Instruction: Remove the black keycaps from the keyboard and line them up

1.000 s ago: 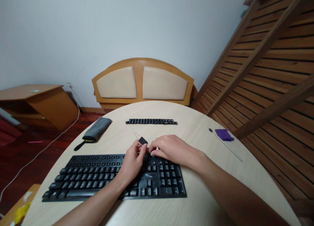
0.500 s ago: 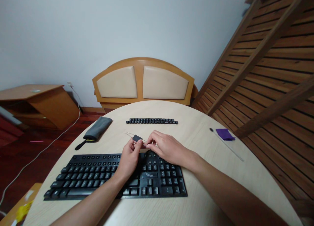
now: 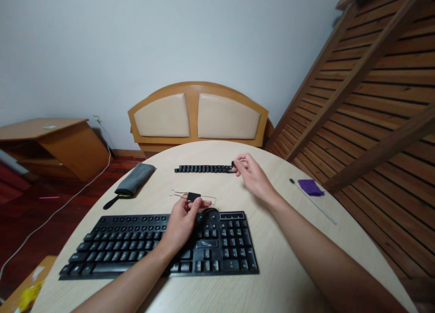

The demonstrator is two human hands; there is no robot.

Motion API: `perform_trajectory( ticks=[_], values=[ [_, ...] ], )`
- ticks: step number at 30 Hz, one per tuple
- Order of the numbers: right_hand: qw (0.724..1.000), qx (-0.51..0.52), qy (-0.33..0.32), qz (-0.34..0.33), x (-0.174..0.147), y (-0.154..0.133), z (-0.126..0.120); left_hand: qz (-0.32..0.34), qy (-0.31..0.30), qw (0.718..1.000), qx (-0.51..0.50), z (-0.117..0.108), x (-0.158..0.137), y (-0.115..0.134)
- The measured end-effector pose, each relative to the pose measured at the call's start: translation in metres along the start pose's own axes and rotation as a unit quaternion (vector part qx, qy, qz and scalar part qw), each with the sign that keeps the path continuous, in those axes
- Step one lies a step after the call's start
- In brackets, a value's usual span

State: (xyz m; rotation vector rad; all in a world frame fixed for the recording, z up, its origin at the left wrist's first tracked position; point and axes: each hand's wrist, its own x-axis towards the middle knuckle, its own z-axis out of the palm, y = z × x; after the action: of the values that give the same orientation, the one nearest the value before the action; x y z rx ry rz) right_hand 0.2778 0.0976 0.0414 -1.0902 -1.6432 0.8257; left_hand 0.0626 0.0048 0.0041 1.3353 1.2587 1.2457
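Note:
My left hand [image 3: 183, 218] is closed on a keycap puller [image 3: 193, 196], a black grip with thin wire loops pointing left and right. It hovers over the top of a black keyboard [image 3: 118, 245], whose upper rows show several bare switches. My right hand [image 3: 249, 172] pinches a small black keycap [image 3: 233, 164] at the right end of a row of loose keycaps [image 3: 202, 169] on the far part of the table. Its fingers cover the last caps of that row.
A grey pouch [image 3: 135, 179] with a black strap lies on the left of the round table [image 3: 288, 267]. To the right are a thin brush [image 3: 312, 201] and a folded purple cloth [image 3: 310, 187]. A padded wooden headboard [image 3: 199, 109] stands behind the table.
My right hand has left the keycap puller and moved up and right to the row of loose keycaps, carrying a keycap. My left hand stays over the keyboard with the puller.

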Motion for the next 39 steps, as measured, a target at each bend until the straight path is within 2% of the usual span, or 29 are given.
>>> perform_trajectory(
  ticks=[4,7,10,14,26,39],
  values=[
    [0.994,-0.048,0.097,0.003,0.02,0.041,-0.033,-0.008,-0.022,1.0,0.013,0.002,-0.003,0.002],
    [0.979,-0.148,0.143,-0.012,0.023,0.072,-0.048,-0.01,-0.032,0.999,0.016,0.003,-0.004,0.002],
    [0.957,-0.268,0.113,-0.008,0.018,0.097,-0.057,-0.012,-0.036,0.999,0.023,0.002,-0.004,0.002],
    [0.948,-0.31,0.076,0.005,0.012,0.116,-0.065,-0.013,-0.039,0.999,0.03,0.002,-0.003,0.0],
    [0.947,-0.319,0.03,-0.016,0.016,0.123,-0.057,-0.003,-0.04,0.999,0.036,0.002,-0.003,0.0],
    [0.946,-0.321,0.039,-0.009,0.017,0.125,-0.054,0.0,-0.056,0.997,0.046,0.003,-0.005,0.0]
  ],
)
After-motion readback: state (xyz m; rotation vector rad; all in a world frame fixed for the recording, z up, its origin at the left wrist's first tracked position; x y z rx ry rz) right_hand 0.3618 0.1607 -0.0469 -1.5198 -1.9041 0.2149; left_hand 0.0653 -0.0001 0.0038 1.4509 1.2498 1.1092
